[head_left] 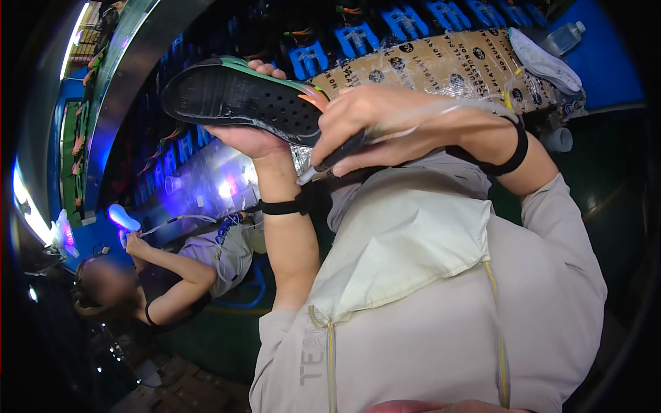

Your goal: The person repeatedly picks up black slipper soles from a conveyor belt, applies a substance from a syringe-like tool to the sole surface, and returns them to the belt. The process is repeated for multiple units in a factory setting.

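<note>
My left hand (pixel 251 141) holds a black shoe sole (pixel 227 100) from below, its fingertips showing over the far edge. Round holes dot one half of the sole, and green and orange material runs along its far side. My right hand (pixel 361 124) is closed around a dark handheld tool (pixel 348 148) with a pale narrow tip (pixel 306 175). That tip points down past the sole, next to my left wrist. The right fingers are against or very close to the sole's right end; which, I cannot tell. A clear tube (pixel 441 110) runs along my right forearm.
Printed cardboard (pixel 427 69) covers the bench, with a white sole (pixel 544 62) and a clear bottle (pixel 566 38) at its right. Blue holders (pixel 358 40) line the back. At left, another person (pixel 179 275) holds a lit sole (pixel 124 217) near a blue-violet glow.
</note>
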A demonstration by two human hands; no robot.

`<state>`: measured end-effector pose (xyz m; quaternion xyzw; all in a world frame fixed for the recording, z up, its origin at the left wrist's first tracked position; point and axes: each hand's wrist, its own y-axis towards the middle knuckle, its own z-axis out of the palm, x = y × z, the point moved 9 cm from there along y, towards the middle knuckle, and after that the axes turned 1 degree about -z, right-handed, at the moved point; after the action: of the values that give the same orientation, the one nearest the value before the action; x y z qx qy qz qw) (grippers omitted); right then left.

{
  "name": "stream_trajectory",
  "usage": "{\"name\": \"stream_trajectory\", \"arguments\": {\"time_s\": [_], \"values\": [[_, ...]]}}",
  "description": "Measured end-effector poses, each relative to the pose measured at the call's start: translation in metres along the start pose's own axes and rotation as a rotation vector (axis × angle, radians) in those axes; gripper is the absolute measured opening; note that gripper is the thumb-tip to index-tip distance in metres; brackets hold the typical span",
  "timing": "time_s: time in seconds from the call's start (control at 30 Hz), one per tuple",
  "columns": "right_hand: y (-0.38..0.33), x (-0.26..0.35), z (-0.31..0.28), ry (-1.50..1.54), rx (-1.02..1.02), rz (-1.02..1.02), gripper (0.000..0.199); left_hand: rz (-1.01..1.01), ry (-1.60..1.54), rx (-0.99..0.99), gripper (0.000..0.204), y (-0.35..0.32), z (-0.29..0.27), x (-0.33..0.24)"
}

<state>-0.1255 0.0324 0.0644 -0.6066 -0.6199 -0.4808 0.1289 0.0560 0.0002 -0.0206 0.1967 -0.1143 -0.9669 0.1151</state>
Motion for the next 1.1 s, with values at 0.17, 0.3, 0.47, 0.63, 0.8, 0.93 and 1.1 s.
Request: {"name": "stream_trajectory", "arguments": {"time_s": [0.17, 0.3, 0.47, 0.63, 0.8, 0.93, 1.1], "values": [[0.002, -0.001, -0.012, -0.314, -0.106, -0.096, 0.028, -0.005, 0.021, 0.033, 0.106, 0.014, 0.013, -0.013], [0.006, 0.004, -0.013, -0.075, 0.067, -0.078, 0.024, -0.095, 0.022, 0.170, 0.112, 0.019, 0.035, -0.014], [0.010, 0.001, -0.020, -0.317, 0.006, -0.032, 0.023, -0.198, 0.072, 0.379, 0.123, 0.028, 0.058, -0.013], [0.015, 0.004, -0.028, -0.174, 0.030, -0.012, 0.024, -0.234, 0.494, 0.271, 0.106, 0.048, 0.064, -0.014], [0.016, 0.006, -0.012, -0.402, 0.178, -0.077, 0.028, -0.226, 0.766, 0.139, 0.069, 0.069, 0.061, 0.000], [0.022, 0.007, -0.027, -0.333, 0.095, 0.112, 0.026, -0.531, 0.790, 0.246, 0.057, 0.067, 0.084, 0.038], [0.017, 0.008, -0.007, -0.476, 0.183, -0.090, 0.038, -0.602, 1.324, 0.153, 0.062, 0.072, 0.067, 0.040]]}}
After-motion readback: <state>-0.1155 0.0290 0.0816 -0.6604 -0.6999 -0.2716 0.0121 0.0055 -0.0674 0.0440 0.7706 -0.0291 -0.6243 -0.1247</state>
